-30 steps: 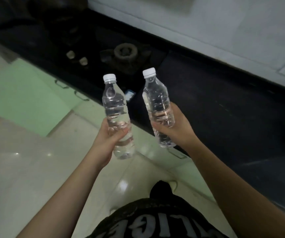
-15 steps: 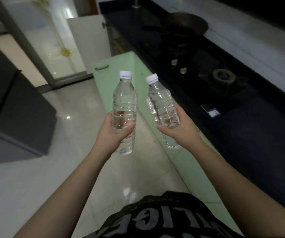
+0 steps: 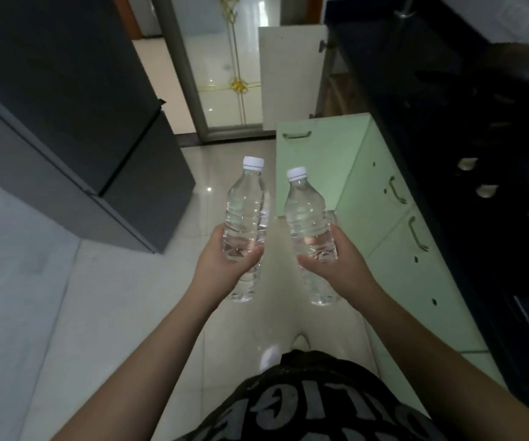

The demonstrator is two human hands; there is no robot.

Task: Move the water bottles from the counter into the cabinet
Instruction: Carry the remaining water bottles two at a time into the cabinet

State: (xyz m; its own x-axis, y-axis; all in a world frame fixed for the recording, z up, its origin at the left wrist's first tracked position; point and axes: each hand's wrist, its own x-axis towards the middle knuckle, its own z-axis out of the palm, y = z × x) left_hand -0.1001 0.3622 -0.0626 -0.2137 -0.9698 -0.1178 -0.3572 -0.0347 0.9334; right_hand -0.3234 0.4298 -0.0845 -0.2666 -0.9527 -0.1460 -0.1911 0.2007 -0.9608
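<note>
A single head-worn camera looks steeply down and forward, close over the pale glossy tiled floor point(image 3: 123, 313) beside the long black stone surface point(image 3: 447, 122).

Setting: home kitchen. Dark stone desk point(image 3: 447, 100) along the right edge of view, carrying a gas hob with control knobs point(image 3: 468, 163). Pale green cabinet doors point(image 3: 380, 218) with metal handles beneath. Glossy tiled floor point(image 3: 123, 297). Tall dark fridge point(image 3: 65, 106) opposite.

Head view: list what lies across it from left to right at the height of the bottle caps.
Dark grey refrigerator → left bottle → right bottle → open green cabinet door → black counter.
</note>
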